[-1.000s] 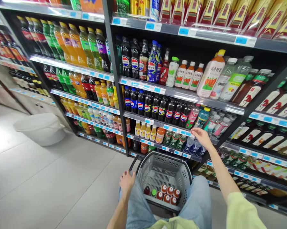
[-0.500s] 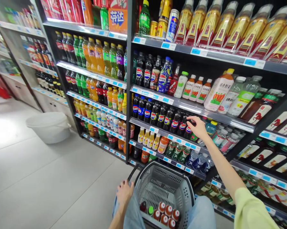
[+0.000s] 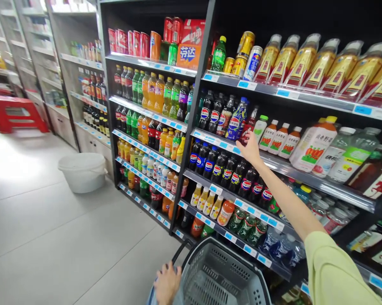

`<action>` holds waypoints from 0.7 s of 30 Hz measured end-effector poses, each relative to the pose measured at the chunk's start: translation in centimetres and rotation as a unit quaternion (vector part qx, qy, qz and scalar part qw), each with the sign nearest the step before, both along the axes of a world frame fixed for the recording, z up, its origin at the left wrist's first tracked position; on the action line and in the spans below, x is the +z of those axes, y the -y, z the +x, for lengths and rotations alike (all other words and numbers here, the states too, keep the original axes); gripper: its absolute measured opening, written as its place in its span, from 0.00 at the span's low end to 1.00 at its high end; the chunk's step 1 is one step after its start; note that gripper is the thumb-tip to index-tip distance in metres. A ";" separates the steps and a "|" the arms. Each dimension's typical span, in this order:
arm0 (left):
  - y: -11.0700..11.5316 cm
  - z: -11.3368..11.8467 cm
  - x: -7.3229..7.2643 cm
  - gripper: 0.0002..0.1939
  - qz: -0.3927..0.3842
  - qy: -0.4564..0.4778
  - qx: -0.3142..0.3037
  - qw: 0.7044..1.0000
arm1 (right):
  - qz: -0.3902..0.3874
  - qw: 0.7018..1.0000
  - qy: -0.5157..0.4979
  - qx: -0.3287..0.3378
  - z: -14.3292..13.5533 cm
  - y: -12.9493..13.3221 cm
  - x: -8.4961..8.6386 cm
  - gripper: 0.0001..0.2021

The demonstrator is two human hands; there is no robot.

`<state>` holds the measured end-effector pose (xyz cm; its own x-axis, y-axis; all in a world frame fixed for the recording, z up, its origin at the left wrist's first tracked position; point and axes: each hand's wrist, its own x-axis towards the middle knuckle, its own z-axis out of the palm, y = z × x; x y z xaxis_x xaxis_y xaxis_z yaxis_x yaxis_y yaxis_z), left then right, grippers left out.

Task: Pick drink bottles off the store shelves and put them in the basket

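right hand (image 3: 252,149) | grip spread, touching red bottle (image 3: 248,127) | left hand (image 3: 167,283) clasps basket (image 3: 210,275) handle

Just left of the reaching right hand (image 3: 252,148), the dark cola bottles (image 3: 210,111) carry the round Pepsi logo. Higher up to the left, an orange carton (image 3: 188,55) reads "芬达". Price tags are too small to read.

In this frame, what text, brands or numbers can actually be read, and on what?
"芬达": orange carton on the top shelf.
Pepsi roundel, no legible wording: dark cola bottles, also the row below.
Chinese characters on the big white carrot-picture bottle: too blurred to read.
Blue price tags on the shelf edges: too small to read.
Red cans, gold bottles: print unreadable.
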<state>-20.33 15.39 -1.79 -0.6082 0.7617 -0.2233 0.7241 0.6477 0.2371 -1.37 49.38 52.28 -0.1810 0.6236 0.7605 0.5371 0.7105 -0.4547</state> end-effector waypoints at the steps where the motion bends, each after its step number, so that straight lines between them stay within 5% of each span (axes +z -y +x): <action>1: 0.0 0.1 -0.1 0.25 0.001 -0.003 0.001 1.000 | 0.000 1.000 -0.018 -0.004 -1.1 -1.1 0.7 0.42; 6: 0.0 0.4 -0.1 0.26 0.007 -0.015 0.014 1.000 | -0.034 0.996 -0.065 -0.059 -5.5 -5.6 3.1 0.43; 11: 0.0 0.8 0.7 0.26 0.017 -0.009 0.027 0.999 | -0.074 0.984 -0.067 -0.147 -7.7 -8.1 3.7 0.50; 21: 0.1 1.2 1.8 0.27 0.008 0.022 0.035 0.999 | -0.010 0.981 -0.104 -0.164 -7.0 -6.9 2.1 0.49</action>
